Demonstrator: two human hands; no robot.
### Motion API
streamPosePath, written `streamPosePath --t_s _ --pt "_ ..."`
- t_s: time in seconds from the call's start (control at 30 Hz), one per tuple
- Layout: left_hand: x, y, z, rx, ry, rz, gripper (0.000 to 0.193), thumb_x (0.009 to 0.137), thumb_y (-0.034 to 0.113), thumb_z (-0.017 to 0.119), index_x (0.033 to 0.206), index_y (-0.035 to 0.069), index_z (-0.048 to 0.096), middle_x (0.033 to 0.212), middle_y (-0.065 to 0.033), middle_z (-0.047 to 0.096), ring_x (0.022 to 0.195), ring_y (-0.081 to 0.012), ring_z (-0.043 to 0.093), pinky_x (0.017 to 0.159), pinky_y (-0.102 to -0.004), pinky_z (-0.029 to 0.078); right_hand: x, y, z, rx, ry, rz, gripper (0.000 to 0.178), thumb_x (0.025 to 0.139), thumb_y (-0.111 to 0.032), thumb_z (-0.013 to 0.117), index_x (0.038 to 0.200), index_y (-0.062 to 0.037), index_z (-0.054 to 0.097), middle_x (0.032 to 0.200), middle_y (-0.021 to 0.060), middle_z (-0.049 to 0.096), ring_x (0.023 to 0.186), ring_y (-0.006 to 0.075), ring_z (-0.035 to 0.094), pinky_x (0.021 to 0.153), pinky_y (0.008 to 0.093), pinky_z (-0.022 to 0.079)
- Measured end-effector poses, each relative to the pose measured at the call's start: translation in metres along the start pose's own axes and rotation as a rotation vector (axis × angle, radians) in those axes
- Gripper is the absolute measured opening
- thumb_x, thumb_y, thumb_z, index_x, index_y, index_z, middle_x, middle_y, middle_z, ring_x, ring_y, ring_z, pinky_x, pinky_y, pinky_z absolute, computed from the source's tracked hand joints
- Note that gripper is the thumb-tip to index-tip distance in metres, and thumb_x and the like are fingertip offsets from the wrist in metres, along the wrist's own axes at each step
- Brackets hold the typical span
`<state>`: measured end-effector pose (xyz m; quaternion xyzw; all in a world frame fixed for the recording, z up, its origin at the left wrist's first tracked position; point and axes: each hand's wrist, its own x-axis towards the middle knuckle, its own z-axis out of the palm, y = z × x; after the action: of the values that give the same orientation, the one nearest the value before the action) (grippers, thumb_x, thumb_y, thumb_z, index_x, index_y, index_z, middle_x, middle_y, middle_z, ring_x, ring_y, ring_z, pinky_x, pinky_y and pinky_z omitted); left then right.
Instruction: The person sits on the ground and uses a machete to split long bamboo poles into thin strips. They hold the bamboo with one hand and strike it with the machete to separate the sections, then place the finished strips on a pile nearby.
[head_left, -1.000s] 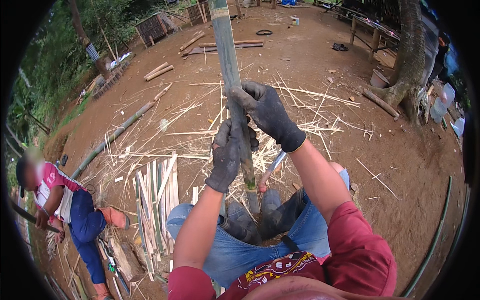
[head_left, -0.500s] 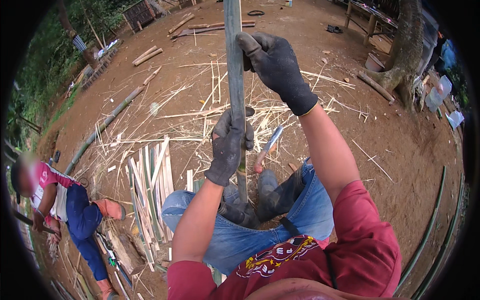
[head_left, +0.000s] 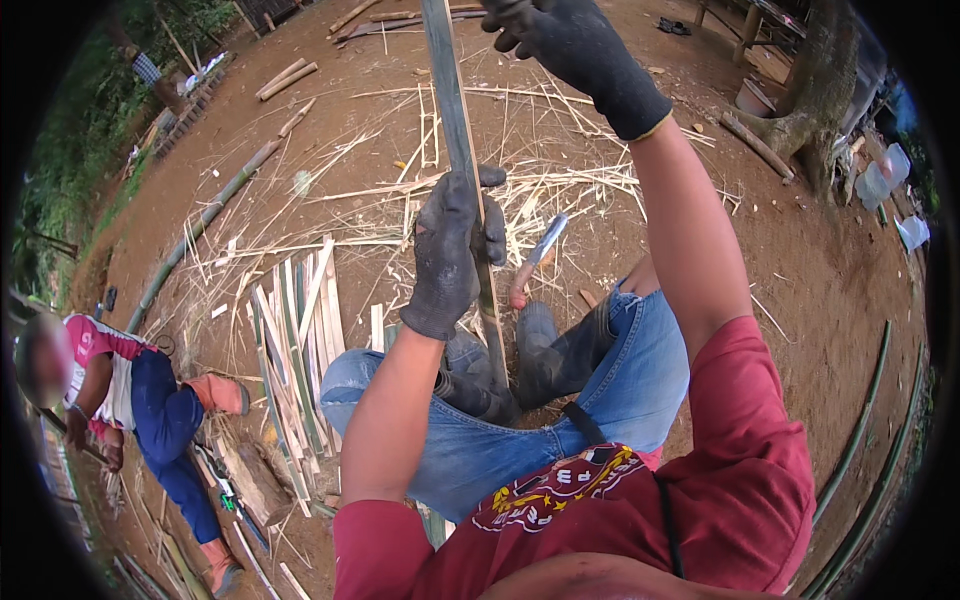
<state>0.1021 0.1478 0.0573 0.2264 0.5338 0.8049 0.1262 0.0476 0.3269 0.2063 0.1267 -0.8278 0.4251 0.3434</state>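
The bamboo strip (head_left: 452, 90) looks light, stiff and sharp-edged, best held where the left hand (head_left: 447, 255) wraps its fingers; the right hand (head_left: 572, 55), fingers loosely bent, is apart.

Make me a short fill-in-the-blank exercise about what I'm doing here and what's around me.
1. Your left hand and right hand both wear dark ____.
2. Only your ____ hand grips the long bamboo strip.
3. Your trousers are ____.
4. The co-worker on the left side of the picture wears boots coloured ____.

Missing words: gloves; left; blue; orange.
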Motion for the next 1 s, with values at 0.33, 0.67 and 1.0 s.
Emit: streamPosePath --t_s 0.33,0.67,1.0 --pt "0.003 0.003 0.0 -0.006 0.066 0.052 0.049 0.101 0.047 0.046 0.117 0.001 0.052 0.073 -0.0015 0.051 0.063 -0.0085 0.05 0.057 -0.024 0.044 -0.041 0.023 0.028 0.297 -0.37 0.012 0.052 0.099 -0.051 0.048 0.091 -0.0031 0.068 0.069 0.0089 0.066 0.069 0.0132 0.067 0.062 0.0313 0.054" --pt "0.004 0.004 -0.003 0.021 0.13 0.037 0.048 0.102 0.043 0.043 0.121 -0.001 0.051 0.081 -0.0041 0.055 0.07 -0.0117 0.052 0.065 -0.0271 0.046 -0.057 0.044 0.026 0.265 -0.13 0.029 0.048 0.098 -0.048 0.051 0.092 -0.0029 0.065 0.071 0.008 0.065 0.066 0.016 0.065 0.064 0.0343 0.055" --pt "0.006 -0.003 -0.012 -0.014 0.155 0.056 0.048 0.102 0.044 0.044 0.118 0.0 0.052 0.078 -0.0038 0.055 0.065 -0.011 0.052 0.061 -0.0262 0.046 -0.061 0.061 0.031 -0.098 0.125 -0.225 0.032 0.095 -0.035 0.061 0.089 -0.0035 0.064 0.07 0.0098 0.062 0.062 0.0193 0.062 0.061 0.0348 0.051"
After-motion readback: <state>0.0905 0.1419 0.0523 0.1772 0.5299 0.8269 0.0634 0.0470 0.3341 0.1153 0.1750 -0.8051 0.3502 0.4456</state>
